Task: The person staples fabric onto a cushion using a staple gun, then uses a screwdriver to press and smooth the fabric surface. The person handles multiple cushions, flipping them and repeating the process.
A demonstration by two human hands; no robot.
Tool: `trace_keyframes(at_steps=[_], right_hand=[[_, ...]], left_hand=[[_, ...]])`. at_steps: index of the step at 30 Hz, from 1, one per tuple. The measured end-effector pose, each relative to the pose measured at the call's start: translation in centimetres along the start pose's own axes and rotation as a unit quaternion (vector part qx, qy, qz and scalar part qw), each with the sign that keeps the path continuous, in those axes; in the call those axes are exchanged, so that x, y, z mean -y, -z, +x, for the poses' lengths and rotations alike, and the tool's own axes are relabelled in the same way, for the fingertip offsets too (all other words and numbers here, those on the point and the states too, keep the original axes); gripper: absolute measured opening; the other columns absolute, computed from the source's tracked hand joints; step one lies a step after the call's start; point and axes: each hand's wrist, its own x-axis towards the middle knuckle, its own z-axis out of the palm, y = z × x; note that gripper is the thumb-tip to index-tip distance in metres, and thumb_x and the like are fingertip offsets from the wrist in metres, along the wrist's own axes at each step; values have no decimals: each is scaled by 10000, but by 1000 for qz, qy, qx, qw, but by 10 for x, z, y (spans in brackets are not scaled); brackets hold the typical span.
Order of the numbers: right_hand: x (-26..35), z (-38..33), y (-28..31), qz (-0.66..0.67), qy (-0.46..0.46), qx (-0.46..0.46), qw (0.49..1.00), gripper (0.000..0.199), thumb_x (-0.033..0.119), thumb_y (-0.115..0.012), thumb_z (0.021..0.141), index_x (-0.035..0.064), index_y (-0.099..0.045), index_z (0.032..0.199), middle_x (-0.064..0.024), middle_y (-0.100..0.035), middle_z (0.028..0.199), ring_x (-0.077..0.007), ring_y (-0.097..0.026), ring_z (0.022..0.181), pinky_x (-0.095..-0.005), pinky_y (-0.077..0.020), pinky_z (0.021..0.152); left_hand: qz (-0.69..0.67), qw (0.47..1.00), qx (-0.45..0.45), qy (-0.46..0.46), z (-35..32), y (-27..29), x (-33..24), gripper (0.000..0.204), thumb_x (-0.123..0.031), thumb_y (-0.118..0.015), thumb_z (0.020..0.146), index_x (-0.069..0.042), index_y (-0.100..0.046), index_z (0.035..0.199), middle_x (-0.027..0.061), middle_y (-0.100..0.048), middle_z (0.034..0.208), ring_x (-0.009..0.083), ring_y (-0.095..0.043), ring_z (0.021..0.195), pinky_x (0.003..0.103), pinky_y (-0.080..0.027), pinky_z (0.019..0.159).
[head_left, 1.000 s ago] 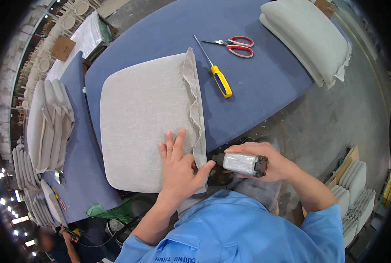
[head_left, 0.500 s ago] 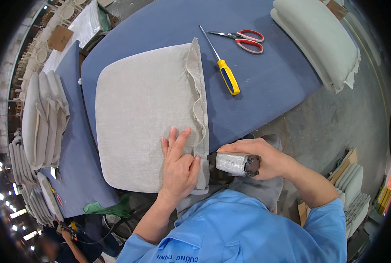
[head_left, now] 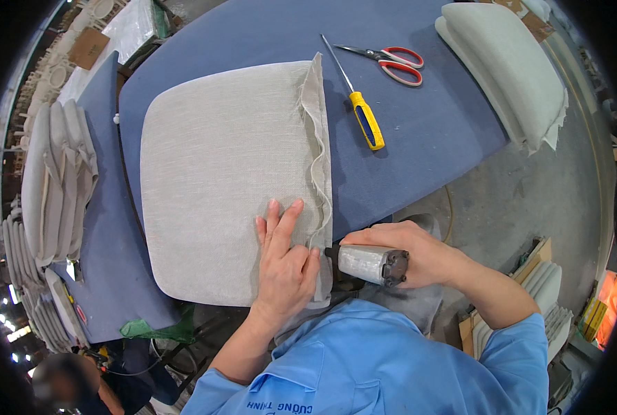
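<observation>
A pale grey upholstered seat cushion [head_left: 218, 159] lies on the blue-covered table, with a loose, wavy fabric flap [head_left: 315, 152] along its right side. My left hand [head_left: 284, 266] rests on the cushion's near right part. Several of its fingers are stretched out flat, while the thumb and a bent finger press by the flap's near end. My right hand [head_left: 419, 256] grips a silver and black staple gun [head_left: 364, 264], whose dark nose meets the cushion's right edge beside my left thumb. The gun's handle is hidden in my palm.
Right of the cushion lie a yellow screwdriver [head_left: 365, 117] and red-handled scissors [head_left: 400, 66] on the table [head_left: 419, 145]. Covered cushions [head_left: 509, 69] are stacked at the far right. More cushions [head_left: 59, 180] stand at the left. Another person [head_left: 108, 384] is at the lower left.
The view has shifted slightly, so the table and tools appear moved a little. Both hands and the staple gun keep nearly the same place at the cushion's edge.
</observation>
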Motion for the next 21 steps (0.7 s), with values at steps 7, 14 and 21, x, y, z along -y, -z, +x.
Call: trace_keyframes(at_steps=[7, 14, 21], right_hand=[[9, 4, 2, -12, -58, 44, 997, 706, 32, -822, 767, 56, -636, 1448, -164, -756, 1273, -381, -744, 1158, -434, -588, 997], [8, 6, -4, -46, -55, 37, 997, 685, 0, -832, 747, 90, -633, 1396, -172, -764, 1182, -416, -742, 1093, -476, -599, 890], [1, -31, -6, 38, 35, -69, 996, 707, 29, -892, 778, 87, -652, 1441, -147, -778, 1225, -349, -772, 1115, -419, -605, 961]], left_hand=[[8, 1000, 6, -14, -1, -1, -3, 215, -48, -732, 926, 24, -650, 741, 273, -448, 1681, 515, -225, 1653, 657, -65, 1338], [14, 1000, -8, -18, -1, -7, -3, 265, -25, -722, 939, 5, -605, 703, 246, -449, 1693, 502, -214, 1660, 659, -72, 1332], [3, 999, 40, 32, 0, 23, -10, 334, -144, -685, 1019, -2, -633, 721, 235, -422, 1717, 518, -167, 1665, 650, -45, 1327]])
